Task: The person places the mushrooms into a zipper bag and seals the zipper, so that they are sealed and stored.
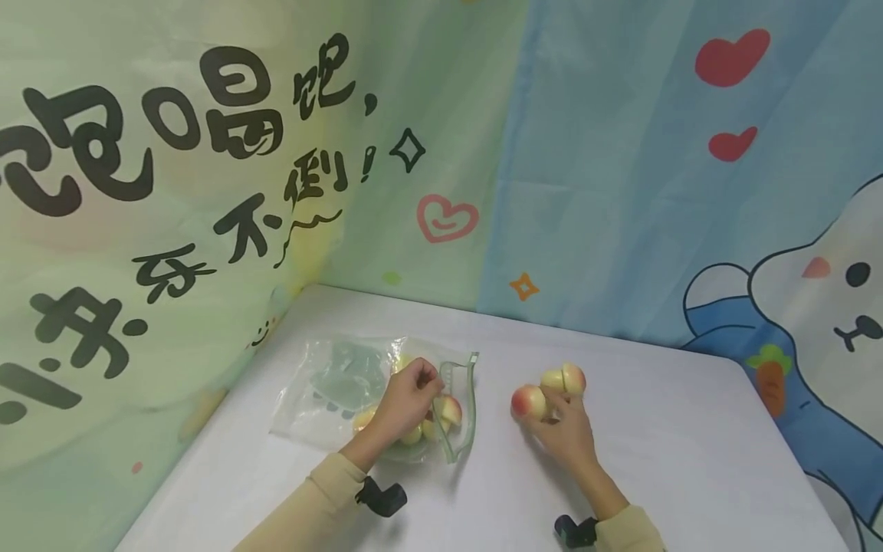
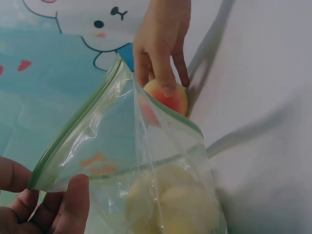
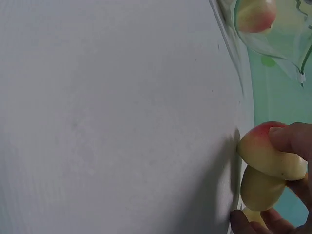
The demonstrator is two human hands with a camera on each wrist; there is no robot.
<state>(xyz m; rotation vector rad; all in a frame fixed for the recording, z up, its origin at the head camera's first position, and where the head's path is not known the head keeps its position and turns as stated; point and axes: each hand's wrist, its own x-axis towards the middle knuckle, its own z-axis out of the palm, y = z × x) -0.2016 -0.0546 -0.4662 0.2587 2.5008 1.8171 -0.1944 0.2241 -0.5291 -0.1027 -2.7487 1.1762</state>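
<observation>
A clear zip bag (image 1: 293,414) with a green zip strip lies on the table, its mouth spread toward the right. My left hand (image 1: 407,395) pinches the bag's rim; in the left wrist view its fingers (image 2: 73,202) are at one corner of the strip. Several cream and red mushroom-shaped pieces (image 1: 450,410) are inside the bag. To the right of the bag, my right hand (image 1: 569,433) grips a mushroom-shaped piece (image 1: 528,402), thumb on its red cap (image 3: 265,134). Another such piece (image 1: 569,379) lies just behind that hand, partly hidden by its fingers.
A white-covered table (image 1: 683,429) carries everything. Printed cloth walls (image 1: 593,230) rise behind it and on the left. A black wrist camera (image 1: 382,497) sits at the left wrist, and another black camera (image 1: 574,530) at the right wrist.
</observation>
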